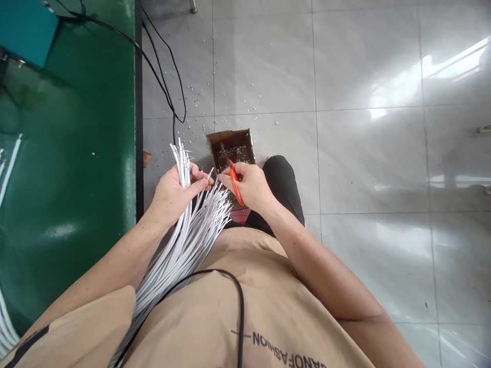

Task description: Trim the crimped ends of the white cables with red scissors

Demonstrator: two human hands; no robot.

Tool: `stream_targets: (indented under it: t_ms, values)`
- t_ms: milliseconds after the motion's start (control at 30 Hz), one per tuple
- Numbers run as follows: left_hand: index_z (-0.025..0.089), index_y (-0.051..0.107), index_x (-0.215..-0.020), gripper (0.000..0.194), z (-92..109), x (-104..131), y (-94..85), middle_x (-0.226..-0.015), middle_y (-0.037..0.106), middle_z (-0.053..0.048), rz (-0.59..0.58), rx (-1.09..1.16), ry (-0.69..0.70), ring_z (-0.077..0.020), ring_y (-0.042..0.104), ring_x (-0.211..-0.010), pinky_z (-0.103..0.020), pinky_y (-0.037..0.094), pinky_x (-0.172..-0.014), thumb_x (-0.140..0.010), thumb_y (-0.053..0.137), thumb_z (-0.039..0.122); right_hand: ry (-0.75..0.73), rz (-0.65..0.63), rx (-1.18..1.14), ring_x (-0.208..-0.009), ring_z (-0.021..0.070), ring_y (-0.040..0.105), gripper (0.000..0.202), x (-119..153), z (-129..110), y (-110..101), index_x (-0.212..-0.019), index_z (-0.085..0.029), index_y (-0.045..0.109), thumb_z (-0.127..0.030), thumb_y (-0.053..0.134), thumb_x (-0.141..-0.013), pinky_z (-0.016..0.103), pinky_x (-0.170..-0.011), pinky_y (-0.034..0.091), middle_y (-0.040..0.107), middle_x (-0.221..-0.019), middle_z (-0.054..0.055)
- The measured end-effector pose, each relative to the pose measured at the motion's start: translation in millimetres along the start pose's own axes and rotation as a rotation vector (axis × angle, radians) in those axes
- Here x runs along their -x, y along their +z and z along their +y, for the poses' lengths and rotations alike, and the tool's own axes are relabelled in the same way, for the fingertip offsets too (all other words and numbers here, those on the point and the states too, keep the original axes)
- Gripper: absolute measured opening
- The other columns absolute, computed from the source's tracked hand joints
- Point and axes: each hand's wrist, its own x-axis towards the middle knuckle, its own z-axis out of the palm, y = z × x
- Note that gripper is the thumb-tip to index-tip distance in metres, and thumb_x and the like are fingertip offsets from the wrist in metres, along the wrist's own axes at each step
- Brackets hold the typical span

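Observation:
My left hand [174, 191] is closed round a small bunch of white wires [184, 176], their stripped ends poking up past the fingers. Between its thumb and forefinger one wire end sticks out to the right. A larger bundle of white wires [195, 230] fans out below and runs down to the left across my lap. In my right hand [249, 184] are red-handled cutters [235, 186], their dark tip pointing up over the box. The fingertips of both hands almost meet. Whether the cutter jaws are parted is too small to tell.
An open cardboard box [251, 148] with small clippings in it stands beneath my hands. More clippings dot the tiled floor [268, 61]. At left is a green table [95, 128] with a teal box [26, 30]; black cables [169, 92] hang over its edge.

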Motion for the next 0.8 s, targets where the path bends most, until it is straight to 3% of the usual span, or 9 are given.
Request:
stream_targets:
  t_ms: [100,200,467,600,800]
  values:
    - [0.02,0.05,-0.083,0.031,0,0,-0.9,-0.076,0.063,0.003,-0.014,-0.024,0.002,-0.0136,0.063,-0.072,-0.029,0.049,-0.076,-0.068,0.076,0.023,0.058,-0.024,-0.41,-0.059,0.0083,0.048,0.028,-3,-5,3,-0.086,-0.015,0.069,-0.039,0.062,-0.075,0.022,-0.057,0.039,0.062,-0.071,-0.001]
    - [0.02,0.05,-0.084,0.031,-1,-1,-1.7,-0.075,0.063,0.003,-0.032,-0.037,0.009,-0.0139,0.063,-0.071,-0.03,0.049,-0.076,-0.068,0.076,0.024,0.099,-0.026,-0.548,-0.058,0.0079,0.048,0.025,-4,-10,5,-0.083,-0.013,0.069,-0.035,0.067,-0.07,0.022,-0.056,0.04,0.062,-0.068,-0.001]
    - [0.02,0.055,-0.085,0.04,-5,-2,-4.2,-0.072,0.063,0.004,0.062,-0.189,0.003,-0.0129,0.057,-0.067,-0.029,0.045,-0.075,-0.058,0.083,0.026,0.153,0.016,-0.55,-0.058,0.0071,0.044,0.013,1,-18,13,-0.076,-0.015,0.067,-0.025,0.064,-0.069,0.02,-0.055,0.037,0.054,-0.063,-0.004]
    - [0.02,0.055,-0.085,0.037,-4,-1,-3.0,-0.075,0.065,0.002,0.051,-0.132,-0.011,-0.0146,0.059,-0.07,-0.031,0.046,-0.076,-0.06,0.082,0.028,0.121,-0.056,-0.625,-0.06,0.0066,0.046,0.017,1,-20,7,-0.083,-0.016,0.07,-0.026,0.059,-0.074,0.019,-0.057,0.037,0.057,-0.069,-0.003]
    - [0.02,0.059,-0.088,0.035,-4,-1,-2.5,-0.077,0.063,0.001,0.012,-0.092,0.003,-0.0139,0.057,-0.071,-0.028,0.046,-0.071,-0.061,0.081,0.027,0.142,-0.047,-0.604,-0.054,0.0062,0.043,0.017,1,-13,5,-0.079,-0.015,0.066,-0.03,0.065,-0.071,0.02,-0.052,0.036,0.058,-0.065,-0.003]
